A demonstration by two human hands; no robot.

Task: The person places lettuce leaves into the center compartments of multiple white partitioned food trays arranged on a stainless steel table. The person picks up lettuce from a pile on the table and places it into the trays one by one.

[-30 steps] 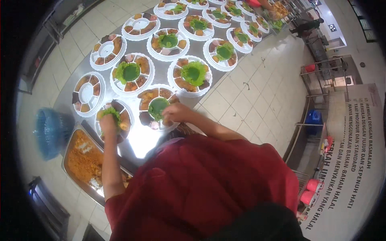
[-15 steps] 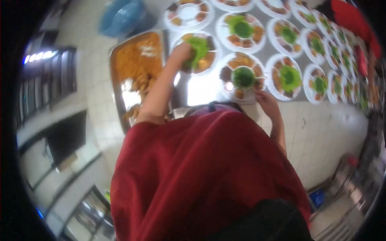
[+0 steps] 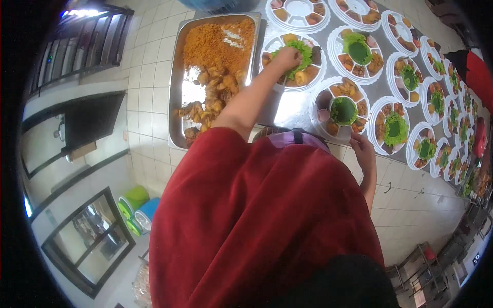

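The left hand [image 3: 291,57] reaches down onto a lettuce leaf [image 3: 304,50] in the middle of a white scalloped compartment plate [image 3: 303,88]. Its fingers are bent and their tips are hidden, so whether it grips the leaf cannot be told. The right hand [image 3: 362,147] is loosely curled at the near edge of a second compartment plate [image 3: 343,132], whose round middle is dark green and ringed by portions of food; whether it touches the rim or has hold of anything is unclear.

Both plates sit on a metal worktop [image 3: 292,110], with more filled plates in rows to the right. Beside them on the left is a deep steel tray [image 3: 192,87] with orange-brown crumbs [image 3: 208,46] at its far end and browned fried pieces [image 3: 218,87] nearer the person. On the wall at lower right, a small dark square [image 3: 476,258] carries pale marks too small to make out.
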